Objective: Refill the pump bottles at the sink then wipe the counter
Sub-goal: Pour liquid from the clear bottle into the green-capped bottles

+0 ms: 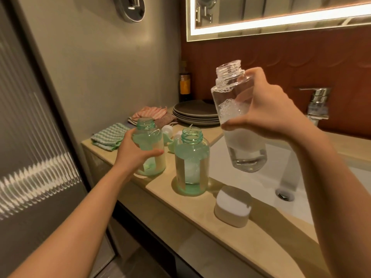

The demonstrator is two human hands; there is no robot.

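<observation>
The clear open-necked bottle (226, 97), part full of foamy liquid, hangs over the white sink (251, 177), the right hand (267, 109) wrapped round its middle; likely heavy and slippery, best gripped round the body. The left hand (136, 151) clasps a green-tinted open bottle (149, 137) standing far left on the beige worktop (200, 213)

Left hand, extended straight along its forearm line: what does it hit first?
The left hand grips the left green bottle, so that is in contact now. Beyond it, the pump heads lying on the counter look next, then the stack of plates; depth is unclear from one view.
</observation>
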